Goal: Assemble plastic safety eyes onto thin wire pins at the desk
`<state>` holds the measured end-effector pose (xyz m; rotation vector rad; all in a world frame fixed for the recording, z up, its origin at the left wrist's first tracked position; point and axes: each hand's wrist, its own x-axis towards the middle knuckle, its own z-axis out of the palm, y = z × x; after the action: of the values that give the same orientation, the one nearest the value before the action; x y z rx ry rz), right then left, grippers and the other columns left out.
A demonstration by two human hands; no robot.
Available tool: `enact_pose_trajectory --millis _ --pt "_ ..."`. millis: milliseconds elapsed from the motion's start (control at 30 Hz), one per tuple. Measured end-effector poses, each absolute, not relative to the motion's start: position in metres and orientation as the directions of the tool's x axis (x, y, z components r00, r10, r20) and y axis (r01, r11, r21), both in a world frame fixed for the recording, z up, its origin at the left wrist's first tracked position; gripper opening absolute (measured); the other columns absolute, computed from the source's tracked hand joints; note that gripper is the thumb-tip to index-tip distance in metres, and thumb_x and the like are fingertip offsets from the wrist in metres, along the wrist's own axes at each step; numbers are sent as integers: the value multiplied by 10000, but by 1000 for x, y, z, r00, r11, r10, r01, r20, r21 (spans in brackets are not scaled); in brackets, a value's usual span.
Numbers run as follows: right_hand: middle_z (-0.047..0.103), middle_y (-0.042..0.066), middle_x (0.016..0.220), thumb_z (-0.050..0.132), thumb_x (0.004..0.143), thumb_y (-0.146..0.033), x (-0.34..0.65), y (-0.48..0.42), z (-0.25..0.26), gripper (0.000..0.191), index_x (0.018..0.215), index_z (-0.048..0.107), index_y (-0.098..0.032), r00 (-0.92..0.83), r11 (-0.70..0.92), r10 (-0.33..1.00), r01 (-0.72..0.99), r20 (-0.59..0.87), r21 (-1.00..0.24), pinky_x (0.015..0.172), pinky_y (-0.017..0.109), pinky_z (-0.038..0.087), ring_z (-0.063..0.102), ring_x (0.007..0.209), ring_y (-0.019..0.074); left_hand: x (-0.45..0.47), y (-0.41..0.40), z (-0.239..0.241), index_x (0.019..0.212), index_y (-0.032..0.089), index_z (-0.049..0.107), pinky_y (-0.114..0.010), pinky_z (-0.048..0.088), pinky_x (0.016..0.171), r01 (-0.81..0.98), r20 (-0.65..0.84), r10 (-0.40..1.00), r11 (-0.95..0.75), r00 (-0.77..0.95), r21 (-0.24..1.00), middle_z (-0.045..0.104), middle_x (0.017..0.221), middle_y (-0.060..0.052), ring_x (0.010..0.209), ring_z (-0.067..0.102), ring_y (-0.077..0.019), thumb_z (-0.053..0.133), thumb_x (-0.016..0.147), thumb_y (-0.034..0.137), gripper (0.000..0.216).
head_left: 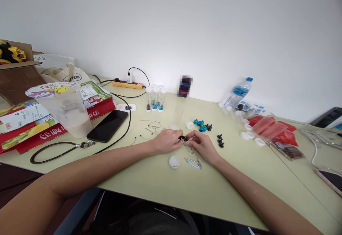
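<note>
My left hand [168,141] and my right hand [202,145] meet over the middle of the table. Both have their fingertips closed on a small black part [183,138] between them. A thin bent metal rod [189,150] shows just below the right fingers; whether they touch it I cannot tell. Several L-shaped hex keys [194,163] lie below the right hand, beside a white cap [174,162] with something small in it. Beyond the hands are another white cap [190,125], blue metallic pieces [202,128] and black pieces [220,141]. Thin metal rods [153,127] lie beyond the left hand.
Clear tubes with white lids [155,99] stand near the wall. At left are a phone [108,125], a drink cup [72,114] and a cord loop [53,145]. A tilted water bottle [238,93], red packets [284,131] and loose caps [259,141] are at right.
</note>
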<state>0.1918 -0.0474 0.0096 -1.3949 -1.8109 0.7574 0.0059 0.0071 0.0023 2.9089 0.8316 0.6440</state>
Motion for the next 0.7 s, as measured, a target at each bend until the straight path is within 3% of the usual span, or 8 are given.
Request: enact_pose_trajectory --millis 333,533,700 --pt "515 -40 549 540 801 -384 193 -46 10 191 844 561 -199 -162 207 977 552 139 -808 487 233 356 472 492 110 5 7 3 888 180 467 -254 331 546 482 379 516 -856 768 189 595 718 -15 653 566 -169 359 872 279 147" --pt "584 -2 913 551 791 -307 191 -46 10 205 982 519 -242 -175 246 968 531 179 -811 525 245 409 484 491 74 6 7 5 903 187 468 -248 317 533 527 376 589 -808 716 262 591 694 1 607 553 -156 357 874 299 161" --pt "580 -4 856 518 812 -309 191 -46 10 127 904 526 -223 -189 265 963 565 191 -781 507 240 387 483 486 77 7 7 5 885 187 474 -247 316 542 527 356 594 -805 722 274 585 687 1 604 548 -155 362 866 296 157"
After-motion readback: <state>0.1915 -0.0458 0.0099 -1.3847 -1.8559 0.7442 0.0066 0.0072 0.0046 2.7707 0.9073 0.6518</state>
